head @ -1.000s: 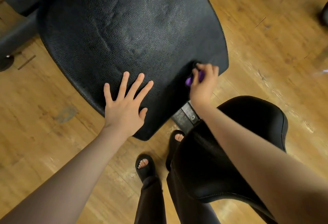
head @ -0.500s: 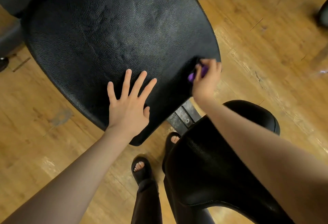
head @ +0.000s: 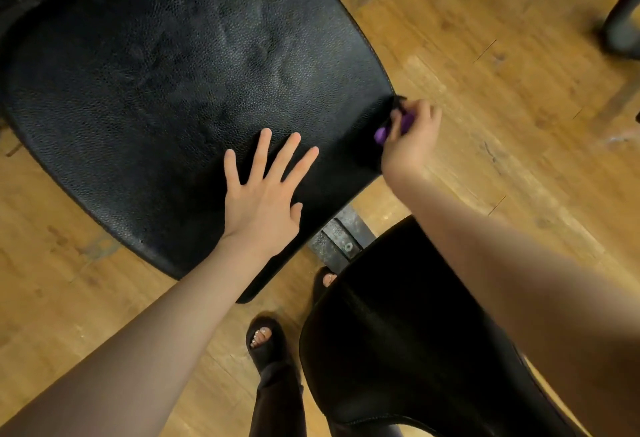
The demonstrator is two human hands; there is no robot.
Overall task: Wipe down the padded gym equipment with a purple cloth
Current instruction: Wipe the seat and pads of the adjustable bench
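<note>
The large black pebble-grained vinyl pad (head: pixel 180 90) of the gym machine filled the upper left of the view, and everything else is placed against it. At its right-hand edge the right hand (head: pixel 410 140) had its fingers (head: pixel 426 114) curled round a small purple cloth (head: pixel 391 128), bunched so that only a scrap showed, pressed against the pad's rim. The left hand (head: pixel 261 190) lay flat on the pad's near portion, fingers (head: pixel 287 156) spread and straight, holding nothing. Below the pad, toward the person, a grey metal bracket (head: pixel 341 239) joined it to a second, smaller black padded seat (head: pixel 398 350), with worn wooden floorboards (head: pixel 502 73) all round. The cloth looked light, soft and limp, best kept wadded in the palm so that it does not slip out; the pad seemed firm yet yielding, its textured skin likely to drag a little under the cloth, and the seamed edge probably needs a pinching wipe. No brand, label or writing could be read anywhere.
</note>
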